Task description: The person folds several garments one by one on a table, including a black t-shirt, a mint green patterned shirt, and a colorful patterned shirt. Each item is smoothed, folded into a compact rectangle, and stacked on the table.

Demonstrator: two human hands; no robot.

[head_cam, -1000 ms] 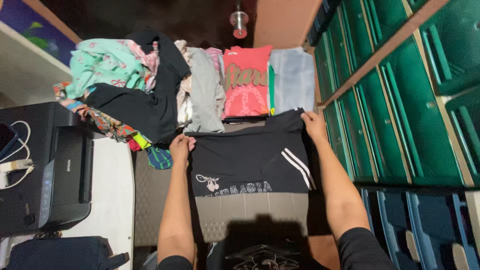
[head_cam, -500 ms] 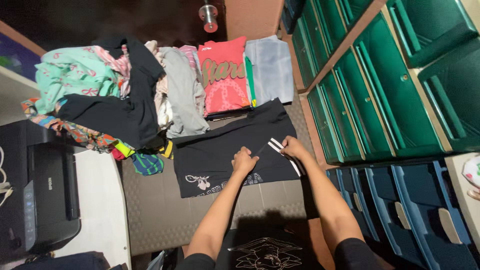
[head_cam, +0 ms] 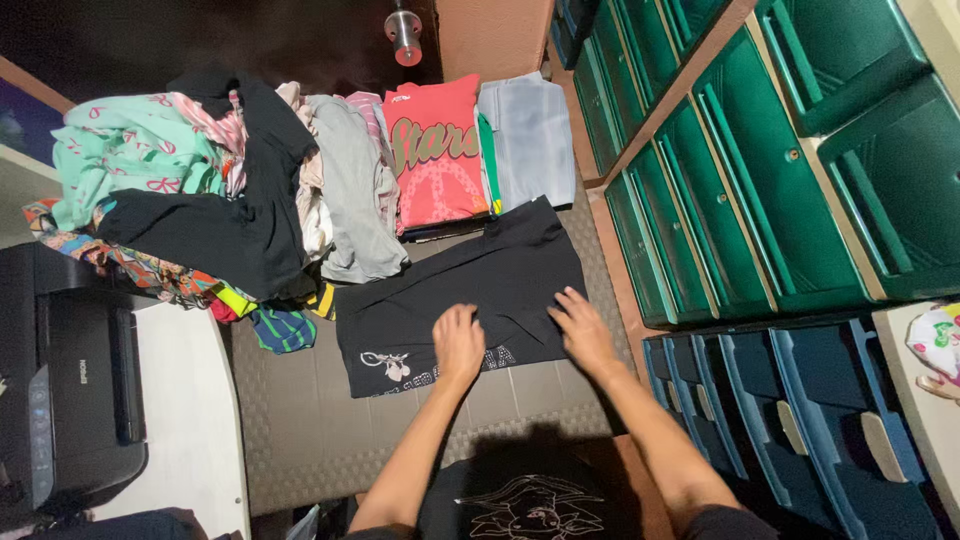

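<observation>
On the floor mat (head_cam: pixel 300 420), a black shirt (head_cam: pixel 470 285) was pressed flat under left hand (head_cam: pixel 458 343) and right hand (head_cam: pixel 580 328), both spread open, nothing gripped, apparently to hold the fold.

Floor was grey textured mat (head_cam: pixel 300 420), dimly lit. Green plastic drawers (head_cam: pixel 760 170) stood on the right w/ blue drawers (head_cam: pixel 800 430) just beside them, nearer the camera. Black printer (head_cam: pixel 70 380) sat on a white table (head_cam: pixel 190 420) at left. Brown wall (head_cam: pixel 490 35) and metal doorstop (head_cam: pixel 403 30) were at the far end.
</observation>
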